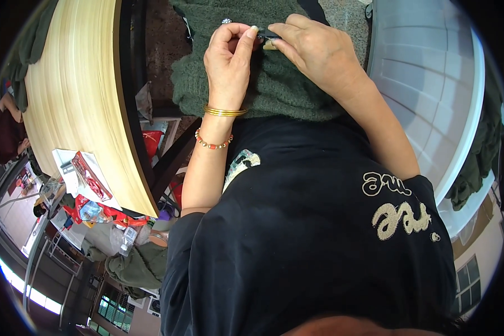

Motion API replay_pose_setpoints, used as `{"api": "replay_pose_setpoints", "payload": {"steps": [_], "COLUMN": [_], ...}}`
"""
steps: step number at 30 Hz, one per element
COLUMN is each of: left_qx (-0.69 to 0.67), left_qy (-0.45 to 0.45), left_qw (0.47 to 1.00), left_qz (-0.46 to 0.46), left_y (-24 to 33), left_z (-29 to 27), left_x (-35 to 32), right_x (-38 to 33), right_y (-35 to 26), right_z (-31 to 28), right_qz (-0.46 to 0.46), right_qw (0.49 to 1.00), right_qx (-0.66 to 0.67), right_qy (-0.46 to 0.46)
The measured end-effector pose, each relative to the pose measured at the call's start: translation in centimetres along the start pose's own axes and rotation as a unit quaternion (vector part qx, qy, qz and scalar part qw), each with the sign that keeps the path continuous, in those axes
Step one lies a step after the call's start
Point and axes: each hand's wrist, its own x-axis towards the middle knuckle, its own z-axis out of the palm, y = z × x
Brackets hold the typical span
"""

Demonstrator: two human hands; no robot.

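Observation:
A dark green fuzzy knit garment [285,84] is spread over my lap, reaching up past my hands. Above it, my left hand [229,53] pinches thumb and forefinger together at the left end of a small black piece [269,35]. My right hand [322,53] grips the other end between thumb and curled fingers. A small tan bit [270,45] shows just under the black piece, beside my right thumb. The black piece is too small and covered to tell its kind. Gold bangles and a beaded bracelet circle my left wrist.
A pale wood table [78,78] with a dark edge stands at left, bearing papers and a red patterned item [89,176]. A large whitish translucent bin [420,78] rises close on my right. Green garments [137,266] and plastic bags lie lower left. Another person [8,131] sits far left.

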Motion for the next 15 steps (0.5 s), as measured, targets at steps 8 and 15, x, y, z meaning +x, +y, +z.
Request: {"api": "replay_pose_setpoints", "payload": {"steps": [8, 15], "left_qx": [-0.019, -0.011], "left_qy": [0.045, 0.051], "left_qw": [0.999, 0.998], "left_qz": [0.023, 0.036], "left_y": [0.1, 1.7], "left_z": [0.8, 0.5], "left_x": [-0.2, -0.6], "right_x": [-0.1, -0.4], "right_y": [0.3, 0.7], "right_z": [1.0, 1.0], "right_qz": [0.009, 0.007], "right_qw": [1.0, 0.999], "right_qx": [0.01, 0.031], "right_qy": [-0.005, 0.008]}}
